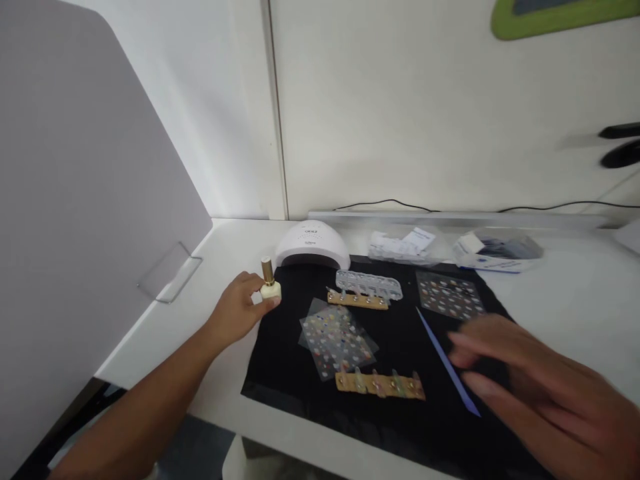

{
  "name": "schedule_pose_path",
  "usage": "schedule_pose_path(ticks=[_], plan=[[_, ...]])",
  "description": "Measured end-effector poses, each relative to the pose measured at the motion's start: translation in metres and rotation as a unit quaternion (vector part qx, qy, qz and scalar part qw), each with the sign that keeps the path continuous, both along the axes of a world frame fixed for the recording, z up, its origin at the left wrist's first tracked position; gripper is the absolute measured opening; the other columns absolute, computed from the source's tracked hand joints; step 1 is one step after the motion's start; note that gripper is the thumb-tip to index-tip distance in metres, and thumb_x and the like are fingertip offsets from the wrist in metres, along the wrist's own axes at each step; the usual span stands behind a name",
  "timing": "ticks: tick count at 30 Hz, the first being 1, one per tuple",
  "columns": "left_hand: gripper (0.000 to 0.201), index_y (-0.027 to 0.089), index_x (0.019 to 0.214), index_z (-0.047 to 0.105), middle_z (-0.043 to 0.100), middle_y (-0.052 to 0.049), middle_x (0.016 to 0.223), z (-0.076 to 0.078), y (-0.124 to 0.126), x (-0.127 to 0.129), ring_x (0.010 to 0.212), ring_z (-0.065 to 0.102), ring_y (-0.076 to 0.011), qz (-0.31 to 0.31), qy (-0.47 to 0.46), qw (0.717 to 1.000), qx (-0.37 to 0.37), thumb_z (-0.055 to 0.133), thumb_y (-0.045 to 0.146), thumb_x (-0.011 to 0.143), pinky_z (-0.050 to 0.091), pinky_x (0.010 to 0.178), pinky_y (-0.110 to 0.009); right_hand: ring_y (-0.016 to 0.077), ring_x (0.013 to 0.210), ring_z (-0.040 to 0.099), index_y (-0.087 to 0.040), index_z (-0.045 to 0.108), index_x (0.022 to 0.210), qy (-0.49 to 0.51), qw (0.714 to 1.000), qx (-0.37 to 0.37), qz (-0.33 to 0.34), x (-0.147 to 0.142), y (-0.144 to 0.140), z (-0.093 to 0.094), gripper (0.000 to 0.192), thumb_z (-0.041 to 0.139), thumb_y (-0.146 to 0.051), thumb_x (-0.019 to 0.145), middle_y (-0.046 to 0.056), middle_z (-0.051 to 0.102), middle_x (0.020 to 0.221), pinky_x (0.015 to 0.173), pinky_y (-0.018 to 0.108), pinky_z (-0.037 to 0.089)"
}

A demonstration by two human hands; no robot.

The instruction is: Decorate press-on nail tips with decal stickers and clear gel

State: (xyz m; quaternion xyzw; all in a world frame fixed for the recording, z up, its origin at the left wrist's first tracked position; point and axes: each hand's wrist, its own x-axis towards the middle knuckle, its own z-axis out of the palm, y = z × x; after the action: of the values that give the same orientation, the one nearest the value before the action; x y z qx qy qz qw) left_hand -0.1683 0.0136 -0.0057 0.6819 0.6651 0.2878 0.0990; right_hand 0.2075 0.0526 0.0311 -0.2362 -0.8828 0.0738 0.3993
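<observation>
My left hand [245,303] is closed around a small nail polish bottle [271,289] with a gold, white-tipped cap, upright at the black mat's left edge. My right hand [530,387], slightly blurred, hovers over the mat's right side. Its thumb and forefinger are apart, with nothing visible between them. Just left of those fingers lies a slim purple pointed tool [449,363]. A strip with several nail tips [380,385] lies near the front, and a second strip [357,300] farther back. Between the strips are overlapping sticker sheets [337,340]; another sticker sheet [447,295] is at the right.
A white nail lamp [313,243] stands at the back left of the black mat [295,393]. Behind the far strip is a clear plastic case [369,285]. Two clear containers [407,245] with packets sit along the wall. A grey partition [100,167] rises at the left.
</observation>
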Motion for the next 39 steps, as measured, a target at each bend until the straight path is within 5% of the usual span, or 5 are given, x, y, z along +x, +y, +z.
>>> schedule_pose_path(ticks=[7, 10, 17, 27, 39], plan=[[0.015, 0.019, 0.073, 0.061, 0.062, -0.003, 0.074, 0.034, -0.021, 0.069, 0.077, 0.054, -0.0219, -0.188, 0.001, 0.981, 0.041, 0.068, 0.025, 0.086, 0.043, 0.071, -0.037, 0.0161, 0.071, 0.064, -0.02, 0.062, 0.123, 0.011, 0.979, -0.171, 0.107, -0.093, 0.005, 0.032, 0.043, 0.071, -0.036, 0.084, 0.0, 0.065, 0.081, 0.072, 0.033, 0.054], [0.007, 0.019, 0.083, 0.065, 0.067, -0.005, 0.083, 0.031, -0.019, 0.078, 0.081, 0.053, -0.0239, -0.224, 0.005, 0.974, 0.039, 0.066, 0.024, 0.087, 0.042, 0.075, -0.04, 0.0155, 0.071, 0.062, -0.02, 0.07, 0.095, 0.009, 0.978, -0.176, 0.112, -0.103, 0.007, 0.03, 0.014, 0.069, -0.029, 0.085, 0.0, 0.064, 0.077, 0.071, 0.031, 0.051], [0.012, 0.017, 0.094, 0.065, 0.065, -0.004, 0.086, 0.017, -0.013, 0.07, 0.082, 0.058, -0.0204, -0.279, -0.071, 0.958, 0.004, 0.058, 0.026, 0.091, 0.047, 0.074, -0.033, 0.0171, 0.077, 0.063, -0.02, 0.07, 0.092, 0.05, 0.973, -0.209, 0.078, -0.09, 0.008, 0.014, 0.012, 0.061, -0.028, 0.091, 0.003, 0.067, 0.082, 0.072, 0.032, 0.048], [0.013, 0.016, 0.081, 0.065, 0.06, 0.002, 0.069, 0.006, -0.023, 0.059, 0.06, 0.052, -0.0105, -0.246, -0.166, 0.953, -0.063, 0.067, 0.027, 0.087, 0.04, 0.054, -0.02, 0.0194, 0.079, 0.066, -0.025, 0.071, 0.098, 0.111, 0.948, -0.289, 0.071, -0.071, 0.006, -0.011, 0.018, 0.063, -0.04, 0.093, 0.004, 0.07, 0.089, 0.068, 0.035, 0.053], [0.011, 0.016, 0.091, 0.07, 0.066, 0.001, 0.07, -0.012, -0.022, 0.061, 0.058, 0.058, -0.0106, -0.291, -0.144, 0.946, -0.003, 0.069, 0.026, 0.089, 0.042, 0.055, -0.021, 0.0163, 0.076, 0.062, -0.026, 0.075, 0.098, 0.032, 0.959, -0.259, 0.115, -0.059, 0.004, -0.016, 0.011, 0.07, -0.028, 0.088, 0.0, 0.067, 0.079, 0.072, 0.033, 0.052]])
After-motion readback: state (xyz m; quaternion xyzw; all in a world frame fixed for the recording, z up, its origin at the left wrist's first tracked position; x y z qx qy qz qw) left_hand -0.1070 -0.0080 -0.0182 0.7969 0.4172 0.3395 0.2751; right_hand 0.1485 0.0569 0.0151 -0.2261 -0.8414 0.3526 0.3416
